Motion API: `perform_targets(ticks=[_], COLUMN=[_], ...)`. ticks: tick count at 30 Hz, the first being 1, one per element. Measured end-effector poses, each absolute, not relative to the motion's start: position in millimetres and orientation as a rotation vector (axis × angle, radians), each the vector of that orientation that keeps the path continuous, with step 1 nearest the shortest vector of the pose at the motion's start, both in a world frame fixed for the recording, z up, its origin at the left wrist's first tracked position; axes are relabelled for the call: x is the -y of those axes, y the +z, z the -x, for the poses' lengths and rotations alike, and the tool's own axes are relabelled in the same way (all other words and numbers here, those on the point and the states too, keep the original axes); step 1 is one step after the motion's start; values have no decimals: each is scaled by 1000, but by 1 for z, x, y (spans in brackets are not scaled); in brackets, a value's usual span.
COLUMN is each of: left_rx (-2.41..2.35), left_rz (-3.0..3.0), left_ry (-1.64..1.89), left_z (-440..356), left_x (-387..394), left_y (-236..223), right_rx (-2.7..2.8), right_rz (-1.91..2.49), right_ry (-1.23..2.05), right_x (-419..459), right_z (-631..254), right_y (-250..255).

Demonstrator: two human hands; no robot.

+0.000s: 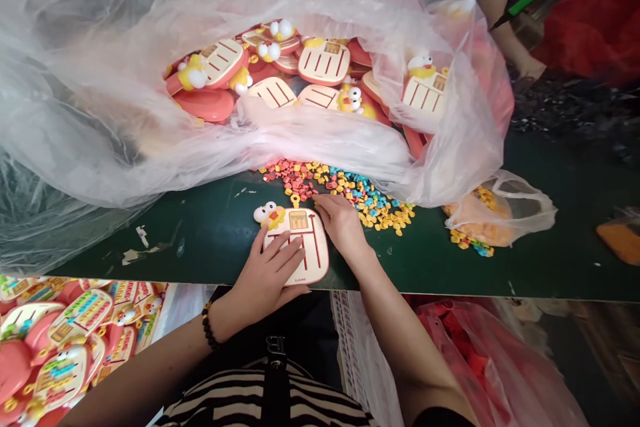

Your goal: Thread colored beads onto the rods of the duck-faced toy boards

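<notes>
At the middle of the dark green counter (200,250), the left hand (265,273) lies spread flat on a cream-and-red toy board (296,250), its grip open and pressing down rather than closed around anything. The right hand (341,223) touches the board's top edge, its grip also open. A yellow toy duck (269,215) sits at the board's upper left corner. Just above the hands lies a heap of small coloured pieces (340,197). More boards (324,61) fill a clear plastic bag (165,140) at the top of the frame, and others (60,340) are stacked at lower left. Another person's hand (531,68) shows at upper right.
</notes>
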State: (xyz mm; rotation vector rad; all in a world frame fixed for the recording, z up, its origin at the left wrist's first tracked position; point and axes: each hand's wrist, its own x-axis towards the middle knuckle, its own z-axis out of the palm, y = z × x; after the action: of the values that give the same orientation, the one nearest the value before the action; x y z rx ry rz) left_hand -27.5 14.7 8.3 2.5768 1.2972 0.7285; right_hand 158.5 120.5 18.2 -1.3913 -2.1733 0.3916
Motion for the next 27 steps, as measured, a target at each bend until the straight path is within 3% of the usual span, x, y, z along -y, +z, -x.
perform_targets(ticks=[3, 10, 16, 20, 23, 27], left_rx=[-1279, -1319, -1310, -1346, -1397, -1520], left_rz=[-2588, -2509, -2486, -2517, -2525, -2508], left_ry=[737, 782, 820, 705, 610, 474], left_z=[28, 26, 26, 25, 22, 14], left_x=[-13, -11, -10, -14, -18, -19], left_y=[5, 4, 0, 3, 8, 21], right_rx=[2001, 2150, 2223, 2229, 2075, 2316], right_rz=[1398, 1442, 1451, 1300, 1512, 1567], right_ry=[413, 184, 225, 274, 17, -105], right_x=[-104, -63, -25, -54, -98, -137], right_z=[-158, -152, -135, -155, -175, -185], right_y=[16, 13, 13, 20, 23, 19])
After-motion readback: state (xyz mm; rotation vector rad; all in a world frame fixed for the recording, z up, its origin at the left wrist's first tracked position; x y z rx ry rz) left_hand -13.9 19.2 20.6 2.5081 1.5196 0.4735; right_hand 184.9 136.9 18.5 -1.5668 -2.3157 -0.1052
